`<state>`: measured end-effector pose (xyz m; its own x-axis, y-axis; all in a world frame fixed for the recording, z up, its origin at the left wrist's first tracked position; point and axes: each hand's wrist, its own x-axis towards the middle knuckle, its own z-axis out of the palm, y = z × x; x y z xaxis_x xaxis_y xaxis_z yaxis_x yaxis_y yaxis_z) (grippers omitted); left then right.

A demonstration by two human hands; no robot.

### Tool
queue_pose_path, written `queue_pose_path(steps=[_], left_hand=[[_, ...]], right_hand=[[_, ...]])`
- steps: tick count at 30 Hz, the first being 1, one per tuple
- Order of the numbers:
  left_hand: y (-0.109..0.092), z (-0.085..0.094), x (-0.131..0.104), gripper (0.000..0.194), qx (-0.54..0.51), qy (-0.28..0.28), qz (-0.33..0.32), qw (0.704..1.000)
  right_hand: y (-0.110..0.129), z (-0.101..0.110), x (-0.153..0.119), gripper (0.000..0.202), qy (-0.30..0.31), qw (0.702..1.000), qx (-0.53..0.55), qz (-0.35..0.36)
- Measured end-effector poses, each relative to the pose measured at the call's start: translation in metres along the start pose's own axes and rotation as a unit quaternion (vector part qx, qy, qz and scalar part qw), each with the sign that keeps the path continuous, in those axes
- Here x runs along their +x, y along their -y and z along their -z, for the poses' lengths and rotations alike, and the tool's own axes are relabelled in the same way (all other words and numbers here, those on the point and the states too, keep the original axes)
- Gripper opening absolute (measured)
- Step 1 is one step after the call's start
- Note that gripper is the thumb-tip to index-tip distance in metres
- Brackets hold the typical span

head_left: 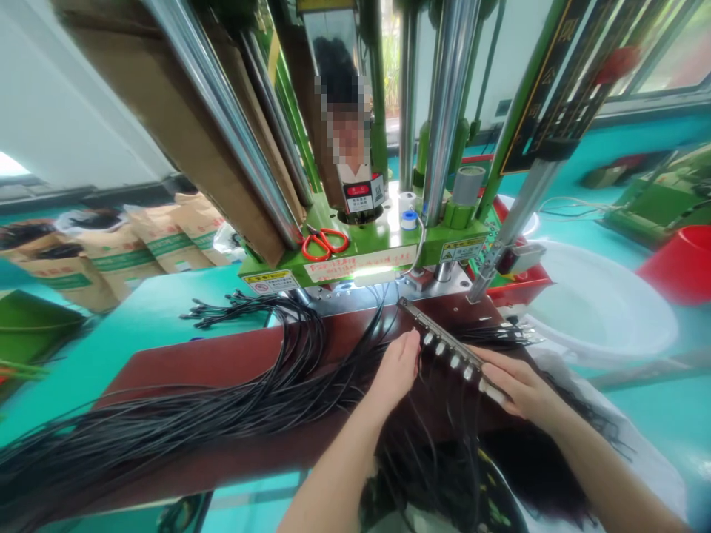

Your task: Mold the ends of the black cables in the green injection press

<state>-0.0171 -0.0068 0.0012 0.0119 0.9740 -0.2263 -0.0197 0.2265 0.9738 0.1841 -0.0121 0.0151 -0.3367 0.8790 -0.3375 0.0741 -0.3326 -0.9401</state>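
My right hand (pixel 519 385) is closed around the near end of a long metal mold bar (pixel 444 333), which slants across the dark red table. Several silvery connector ends (pixel 454 361) sit in a row along the bar, with black cables (pixel 475 422) hanging from them toward my lap. My left hand (pixel 397 366) is at the bar's left part, thumb and fingers pinched together on what looks like a black cable; its tip is hidden by the fingers. Beside my left hand lies a thick bundle of black cables (pixel 222 403).
A green press machine (pixel 389 237) with steel columns stands ahead, red-handled scissors (pixel 325 243) on its ledge. More cables with metal ends (pixel 511 335) lie right of the bar. A white tub (pixel 605 296) and red bucket (pixel 681 263) stand right, paper sacks (pixel 119 255) left. A person is behind the press.
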Motion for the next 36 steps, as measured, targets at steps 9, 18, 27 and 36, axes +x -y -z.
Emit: queue_pose_path(steps=[9, 18, 27, 36], left_hand=[[0.003, 0.009, 0.002, 0.041, -0.045, 0.078, 0.012, 0.996], [0.003, 0.012, 0.002, 0.044, -0.029, 0.078, 0.032, 0.996], [0.009, 0.019, 0.004, 0.045, -0.012, 0.102, 0.02, 0.994], [0.009, 0.012, 0.002, 0.038, 0.072, 0.069, -0.017, 0.995]], right_hand=[[0.0, 0.004, 0.002, 0.053, 0.045, 0.998, -0.053, 0.003], [0.004, 0.007, 0.005, 0.051, 0.073, 0.988, -0.127, 0.038], [0.003, 0.009, 0.003, 0.047, 0.076, 0.976, -0.189, 0.074], [0.014, 0.014, -0.002, 0.043, 0.085, 0.97, -0.204, 0.097]])
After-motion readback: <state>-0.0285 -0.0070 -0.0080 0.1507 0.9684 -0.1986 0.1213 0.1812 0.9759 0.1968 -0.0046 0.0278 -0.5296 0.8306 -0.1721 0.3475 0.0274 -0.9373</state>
